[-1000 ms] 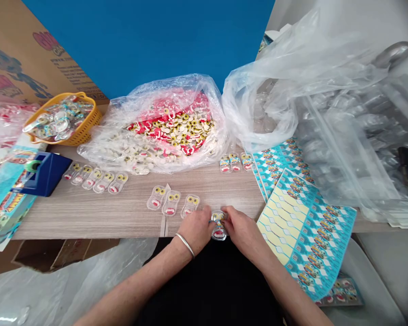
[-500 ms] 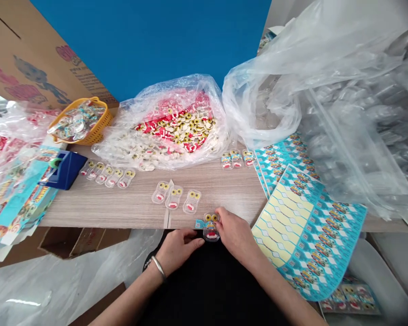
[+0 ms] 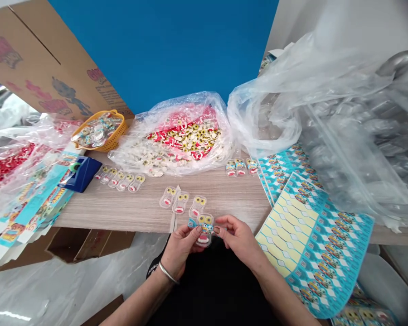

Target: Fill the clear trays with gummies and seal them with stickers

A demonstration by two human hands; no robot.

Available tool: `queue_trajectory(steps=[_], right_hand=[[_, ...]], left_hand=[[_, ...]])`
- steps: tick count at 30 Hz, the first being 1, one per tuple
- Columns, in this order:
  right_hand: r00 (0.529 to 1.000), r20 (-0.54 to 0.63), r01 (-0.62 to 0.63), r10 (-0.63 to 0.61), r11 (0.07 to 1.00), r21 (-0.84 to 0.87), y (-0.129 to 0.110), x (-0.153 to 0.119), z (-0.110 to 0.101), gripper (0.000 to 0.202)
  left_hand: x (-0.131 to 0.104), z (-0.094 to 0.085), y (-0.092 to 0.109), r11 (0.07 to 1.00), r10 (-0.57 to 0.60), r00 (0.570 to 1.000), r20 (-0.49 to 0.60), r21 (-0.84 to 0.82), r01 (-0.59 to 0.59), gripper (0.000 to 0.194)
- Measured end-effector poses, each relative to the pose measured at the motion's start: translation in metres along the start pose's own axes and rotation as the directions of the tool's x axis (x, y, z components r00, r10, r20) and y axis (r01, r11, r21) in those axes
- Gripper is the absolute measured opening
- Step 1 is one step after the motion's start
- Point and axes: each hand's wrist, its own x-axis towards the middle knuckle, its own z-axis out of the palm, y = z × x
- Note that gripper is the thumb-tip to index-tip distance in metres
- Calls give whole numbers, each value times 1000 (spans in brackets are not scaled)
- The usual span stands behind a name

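A clear plastic case (image 3: 205,230) with two yellow eyes and a red mouth piece inside is at the table's front edge, a blue printed sticker across its middle. My left hand (image 3: 182,244) grips its lower left side, thumb on top. At its right side, the thumb and fingers of my right hand (image 3: 236,237) pinch the sticker's end against the case. Just beyond lie three similar cases without stickers, the nearest one (image 3: 197,206) touching or overlapping the held one in view. Sheets of blue stickers (image 3: 313,244) are to the right, the top one partly bare yellow backing.
An open plastic bag (image 3: 187,136) of red and yellow pieces stands at the back. Left are a yellow basket (image 3: 114,136), a blue tape dispenser (image 3: 80,174) and several cases in a row (image 3: 122,181). Three stickered cases (image 3: 240,166) lie behind the sheets; a large bag (image 3: 360,145) fills the right.
My left hand has moved right and taken hold of the case. The sticker now lies across the case towards my right fingers. The whole view has shifted slightly.
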Motion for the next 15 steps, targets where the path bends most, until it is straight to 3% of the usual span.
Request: queue_trajectory(steps=[4, 9, 12, 15], right_hand=[[999, 35, 18, -28, 969, 246, -4, -2, -9, 27], [992, 72, 61, -109, 875, 479, -9, -2, -9, 30], [984, 56, 108, -168, 820, 562, -9, -2, -5, 33], [986, 74, 72, -151, 778, 624, -9, -2, 0, 40]], left_hand=[[-2, 11, 12, 993, 38, 996, 79, -112, -29, 33], [-6, 25, 21, 964, 43, 964, 261, -263, 28, 25], [-10, 34, 26, 962, 26, 938, 347, -265, 72, 23], [-14, 40, 30, 963, 2, 911, 413, -245, 109, 22]])
